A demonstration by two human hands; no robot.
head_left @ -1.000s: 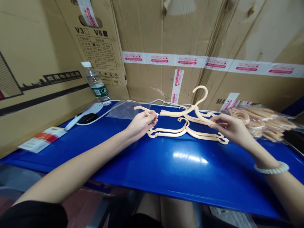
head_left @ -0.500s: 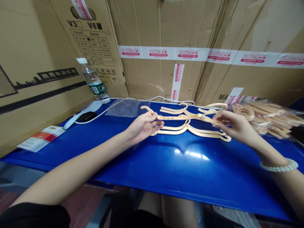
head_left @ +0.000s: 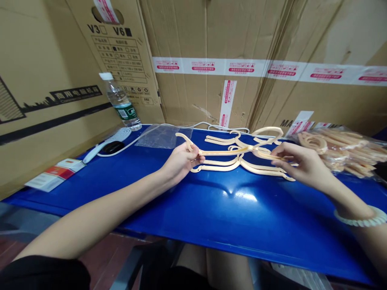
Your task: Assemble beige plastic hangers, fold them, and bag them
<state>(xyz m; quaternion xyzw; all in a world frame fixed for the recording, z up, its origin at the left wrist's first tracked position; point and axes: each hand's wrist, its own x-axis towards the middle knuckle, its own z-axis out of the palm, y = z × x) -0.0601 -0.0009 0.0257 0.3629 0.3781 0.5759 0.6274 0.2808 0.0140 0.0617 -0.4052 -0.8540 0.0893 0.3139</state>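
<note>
A beige plastic clothes hanger (head_left: 223,153) is held up above the blue table between my two hands, its hook tipped toward the back right. My left hand (head_left: 184,160) pinches one end, where a curved tip sticks up past the fingers. At the other arm, my right hand (head_left: 298,161) grips with thumb and fingers, hiding that end. Beneath and behind it, more beige hangers lie on the table: one folding hanger (head_left: 256,168) just below the held one, and another hanger (head_left: 220,140) farther back, partly covered.
A clear bag of beige hanger parts (head_left: 341,151) lies at the right. On the left are a water bottle (head_left: 125,106), a white brush-like tool (head_left: 105,143), a black oval object (head_left: 111,148) and a card packet (head_left: 56,174). Cardboard boxes (head_left: 193,32) wall the back.
The held hanger has rolled slightly, so its hook stands higher and its slotted face no longer shows. My left fingers have closed in more around its end.
</note>
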